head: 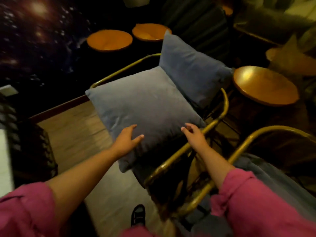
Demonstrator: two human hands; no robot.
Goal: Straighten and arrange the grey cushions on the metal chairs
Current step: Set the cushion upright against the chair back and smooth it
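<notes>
Pink sleeves [25, 211] rolled to elbows (creased fabric); dark shoe [138, 215] below.

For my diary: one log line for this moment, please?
left hand on seat cushion; right hand beside it; back cushion propped in chair

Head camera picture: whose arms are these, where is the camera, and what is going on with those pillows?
There is no machine here. These are a person's two bare arms in pink sleeves, filmed by a wide-angle camera worn on the head and looking forward and down. That is why the arms come in from the bottom edge.

In front stands a gold-coloured metal tube chair. A square grey cushion lies flat on its seat, and a second grey cushion leans upright against its back. The left hand rests on the flat cushion's near edge with fingers spread. The right hand is at its near right corner with fingers relaxed; I cannot tell whether it touches. Neither hand grips anything.

Round orange-topped tables stand around, and another gold chair frame shows at lower right.
</notes>
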